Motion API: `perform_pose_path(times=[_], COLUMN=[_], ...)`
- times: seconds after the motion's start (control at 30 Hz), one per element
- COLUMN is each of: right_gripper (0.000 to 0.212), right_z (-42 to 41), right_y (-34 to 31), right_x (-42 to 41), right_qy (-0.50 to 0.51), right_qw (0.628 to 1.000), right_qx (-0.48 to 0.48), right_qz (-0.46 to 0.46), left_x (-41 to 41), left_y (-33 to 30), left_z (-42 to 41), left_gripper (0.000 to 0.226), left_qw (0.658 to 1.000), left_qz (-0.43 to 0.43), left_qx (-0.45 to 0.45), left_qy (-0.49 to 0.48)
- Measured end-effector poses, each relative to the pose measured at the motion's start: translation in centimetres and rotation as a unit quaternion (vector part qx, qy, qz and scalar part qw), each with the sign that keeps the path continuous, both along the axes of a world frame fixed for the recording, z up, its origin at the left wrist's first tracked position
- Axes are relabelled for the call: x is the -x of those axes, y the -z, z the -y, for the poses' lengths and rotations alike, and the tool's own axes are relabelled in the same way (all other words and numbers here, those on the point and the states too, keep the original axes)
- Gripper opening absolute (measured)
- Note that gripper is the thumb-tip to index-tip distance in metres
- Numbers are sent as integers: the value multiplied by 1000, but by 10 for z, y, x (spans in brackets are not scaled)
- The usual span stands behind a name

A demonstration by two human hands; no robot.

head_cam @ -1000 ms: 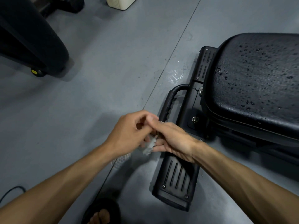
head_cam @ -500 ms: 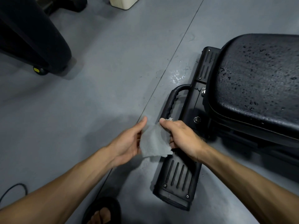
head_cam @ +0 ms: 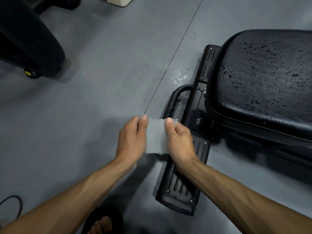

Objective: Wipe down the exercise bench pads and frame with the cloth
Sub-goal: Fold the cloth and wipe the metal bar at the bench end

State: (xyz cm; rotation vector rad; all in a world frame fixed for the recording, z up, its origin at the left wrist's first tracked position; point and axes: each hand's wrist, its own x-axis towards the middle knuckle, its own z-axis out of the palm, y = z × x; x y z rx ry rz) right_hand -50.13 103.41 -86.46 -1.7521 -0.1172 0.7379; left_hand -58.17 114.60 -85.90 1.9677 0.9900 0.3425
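Observation:
A small grey cloth [head_cam: 156,137] is stretched flat between my two hands, above the floor and the bench's foot. My left hand [head_cam: 131,139] pinches its left edge with thumb and fingers. My right hand [head_cam: 179,141] pinches its right edge, thumb on top. The black bench pad [head_cam: 263,78] lies to the right, speckled with water drops. Below it is the black frame base [head_cam: 180,188] with ribbed end caps and a curved carry handle [head_cam: 175,97] just beyond my hands.
Grey floor with a seam line and a wet patch [head_cam: 179,76] near the handle. A large dark machine [head_cam: 28,41] stands at upper left, a cream bin [head_cam: 119,0] at the top. My sandalled foot [head_cam: 101,223] and a black cable [head_cam: 11,205] lie at the bottom.
The cloth was bunched between my hands a second ago. It has since been spread out and is now held taut and flat, with both hands slightly farther apart.

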Motion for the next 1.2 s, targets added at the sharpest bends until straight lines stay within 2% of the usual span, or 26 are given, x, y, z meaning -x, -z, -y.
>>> perform_pose_path(times=[0.1,0.17,0.27,0.33,0.4,0.47,0.53,0.67,0.77,0.87,0.93,1.03,1.07,1.1,1.17,1.2], right_gripper=[40,38,24,9,34,37,31,9,23,29,30,28,29,31,30,28], right_z=[3,9,19,26,27,24,21,27,30,29,29,31,31,32,33,33], right_y=[-2,-1,1,0,-8,-17,-23,-22,-22,-24,-25,-22,-22,-21,-21,-22], right_x=[0,-2,-9,-18,-30,-40,-45,-45,-41,-38,-34,-21,-16,-11,-2,1], right_qy=[-27,-40,-99,-171,-248,-296,-322,-309,-278,-234,-199,-147,-134,-126,-120,-113], right_qw=[998,994,984,970,954,944,939,946,957,969,976,984,986,985,982,981], right_qx=[-54,-82,-108,-131,-148,-138,-119,-100,-82,-74,-77,-94,-102,-112,-131,-137], right_qz=[-26,-56,-102,-112,-80,-40,-29,-4,-10,21,41,22,3,-20,-60,-78], left_x=[-6,-8,-10,-14,-20,-23,-24,-15,-9,-3,3,6,6,6,8,11], left_y=[-3,-11,-29,-38,-41,-42,-41,-32,-27,-23,-22,-22,-23,-22,-19,-18], left_z=[-11,-18,-28,-34,-36,-35,-36,-39,-40,-43,-48,-50,-47,-40,-28,-24], left_gripper=[50,48,42,35,35,33,28,41,41,31,34,34,32,30,42,48], left_qw=[1000,997,973,953,928,916,920,930,941,931,931,947,939,917,854,834], left_qz=[6,32,60,47,11,4,26,13,13,-13,-6,30,45,62,67,55], left_qx=[27,-42,-138,-113,-49,18,83,144,171,202,204,234,286,361,499,534], left_qy=[-3,49,176,276,369,402,382,339,292,305,303,216,186,160,127,123])
